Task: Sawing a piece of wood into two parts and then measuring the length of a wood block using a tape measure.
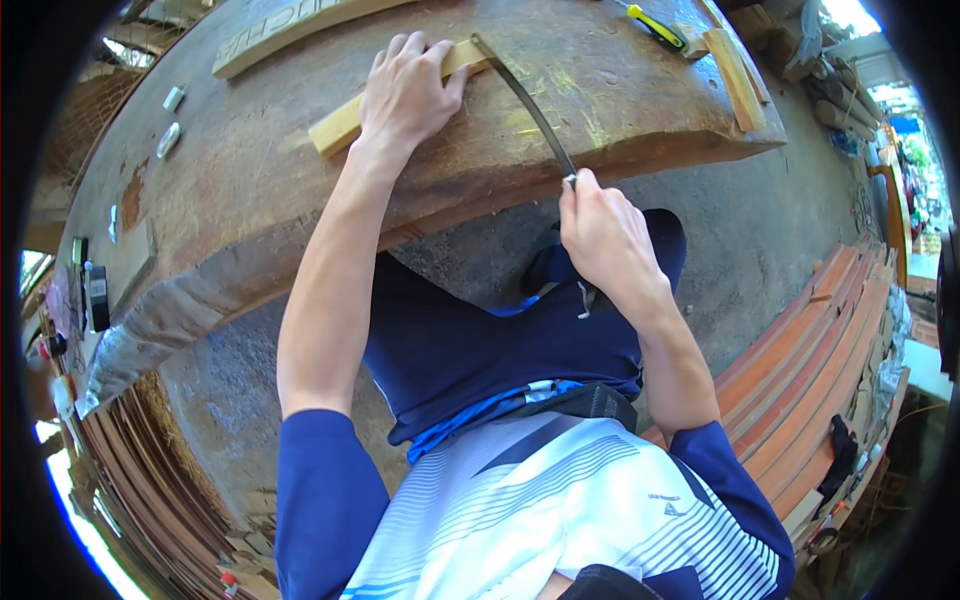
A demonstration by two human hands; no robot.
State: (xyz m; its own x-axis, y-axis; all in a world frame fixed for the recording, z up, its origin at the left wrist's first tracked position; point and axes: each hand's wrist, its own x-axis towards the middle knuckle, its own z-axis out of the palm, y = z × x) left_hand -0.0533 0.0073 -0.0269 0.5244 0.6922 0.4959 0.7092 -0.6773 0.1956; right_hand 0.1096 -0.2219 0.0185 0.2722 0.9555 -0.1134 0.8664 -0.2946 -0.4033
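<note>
Two holds, well apart: the left hand (408, 92) clamps a wood strip (338, 126) onto the desk (250, 165), probably to steady it, while the right hand (610, 228) grips the near end of a long blade (531, 105) crossing the strip's right end, seemingly for control

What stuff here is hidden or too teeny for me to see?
All in the head view:
- The thin metal tool's handle: mostly hidden by the right hand.
- The wooden strip's middle: covered by the left hand.
- The long board's far end: cut off by the top edge.
- Any teeth on the tool: too small to tell.
</note>
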